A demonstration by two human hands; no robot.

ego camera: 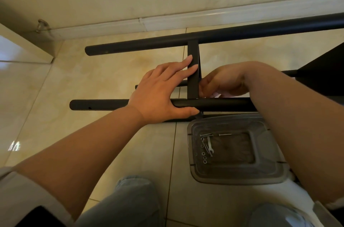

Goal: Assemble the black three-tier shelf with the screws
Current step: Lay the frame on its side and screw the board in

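Note:
The black shelf frame lies on its side on the tiled floor. A far black pole (204,38) and a near black pole (104,105) run left to right, joined by a flat black crossbar (193,78). My left hand (160,94) spans the joint: its thumb hooks under the near pole and its straight fingers press on the crossbar. My right hand (221,81) sits just right of the crossbar with fingers curled down at the joint; what they hold is hidden. A clear plastic tray (236,174) by my right knee holds several screws (205,145), washers and a small wrench.
A wall with a white skirting board (167,22) runs behind the frame. A black shelf panel (320,70) stands at the right edge. My knees in jeans (134,202) fill the bottom. A pale door edge (24,46) is at the left.

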